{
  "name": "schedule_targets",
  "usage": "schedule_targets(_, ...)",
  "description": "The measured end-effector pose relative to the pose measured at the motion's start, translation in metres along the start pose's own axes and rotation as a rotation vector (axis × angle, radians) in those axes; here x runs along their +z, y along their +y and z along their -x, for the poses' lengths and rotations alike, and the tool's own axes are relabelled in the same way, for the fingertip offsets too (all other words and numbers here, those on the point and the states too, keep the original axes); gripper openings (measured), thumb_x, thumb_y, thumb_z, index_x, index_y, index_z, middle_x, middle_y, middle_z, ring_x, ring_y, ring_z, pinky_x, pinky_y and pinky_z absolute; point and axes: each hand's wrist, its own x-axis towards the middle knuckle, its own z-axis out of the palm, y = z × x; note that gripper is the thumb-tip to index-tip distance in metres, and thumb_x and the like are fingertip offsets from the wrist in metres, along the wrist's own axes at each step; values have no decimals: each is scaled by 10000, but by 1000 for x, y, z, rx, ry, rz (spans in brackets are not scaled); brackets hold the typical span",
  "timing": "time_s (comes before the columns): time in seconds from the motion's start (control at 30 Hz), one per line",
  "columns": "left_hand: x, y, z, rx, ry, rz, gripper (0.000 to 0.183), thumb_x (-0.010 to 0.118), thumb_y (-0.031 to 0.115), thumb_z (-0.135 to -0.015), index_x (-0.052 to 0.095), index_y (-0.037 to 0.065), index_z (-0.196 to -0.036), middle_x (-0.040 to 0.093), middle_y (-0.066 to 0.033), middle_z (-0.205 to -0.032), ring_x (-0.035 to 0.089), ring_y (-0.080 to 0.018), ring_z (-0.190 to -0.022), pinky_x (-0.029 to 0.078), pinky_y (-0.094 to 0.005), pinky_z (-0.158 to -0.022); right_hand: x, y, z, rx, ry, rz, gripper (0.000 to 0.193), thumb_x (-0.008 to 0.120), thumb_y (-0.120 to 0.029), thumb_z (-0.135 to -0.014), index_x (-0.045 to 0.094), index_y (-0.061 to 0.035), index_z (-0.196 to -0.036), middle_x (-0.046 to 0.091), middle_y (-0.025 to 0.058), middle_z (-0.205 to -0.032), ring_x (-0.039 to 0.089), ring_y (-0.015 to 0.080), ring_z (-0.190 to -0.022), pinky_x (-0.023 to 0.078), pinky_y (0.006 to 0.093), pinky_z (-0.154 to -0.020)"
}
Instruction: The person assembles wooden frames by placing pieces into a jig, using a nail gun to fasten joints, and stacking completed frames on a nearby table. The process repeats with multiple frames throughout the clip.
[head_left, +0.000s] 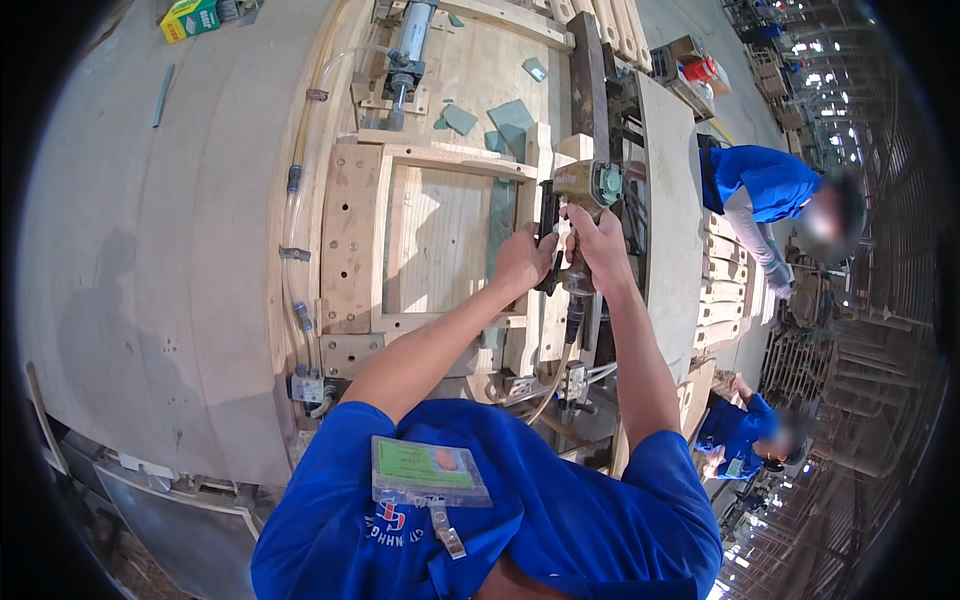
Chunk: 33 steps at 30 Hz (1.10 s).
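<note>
A pneumatic nail gun (577,184) with a tan body, a green end cap and a black magazine is held in both hands over the right side of a wooden frame. My right hand (599,248) wraps round its handle. My left hand (525,259) closes on the magazine side, its fingertips partly hidden. The pale wooden frame (455,161) lies in a wooden jig (350,240) with bolt holes. An air hose (560,375) runs down from the handle. The gun's nose and its contact with the wood cannot be made out.
A pneumatic cylinder (412,45) is mounted beyond the frame, near green scraps (512,117). Clear tubing (297,215) runs along the jig's left. A yellow-green box (188,20) sits far left. Two co-workers in blue, one nearer (765,185) and another (740,435), are at right beside stacked wooden parts (722,268).
</note>
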Motion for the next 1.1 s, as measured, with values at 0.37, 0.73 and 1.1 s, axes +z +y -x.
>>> schedule_targets(0.37,-10,6,-24,-11,6,-18,382,696,360,-1029,709,-21,-1059,760,-220,-880,755,-371,-815,559,-474,-746,5,-9,-32,44,-37,60,268,666,-290,-1052,679,-26,-1008,583,9,-665,561,111,-511,463,301,-473)
schedule_targets(0.73,-32,23,-14,2,170,163,411,701,379,-999,682,-15,-1116,735,-222,-939,736,-381,-928,548,-470,-797,19,-54,-29,-100,-275,306,229,748,-164,-986,722,23,-1116,688,48,-742,642,130,-621,487,306,-565)
schedule_targets(1.1,-111,12,-42,-73,533,446,374,632,185,-1010,628,-90,-1265,758,-277,-1179,731,-384,-1132,551,-461,-947,137,-100,-83,-707,-600,902,333,855,-171,-818,728,63,-1019,746,282,-969,706,484,-956,573,487,-852)
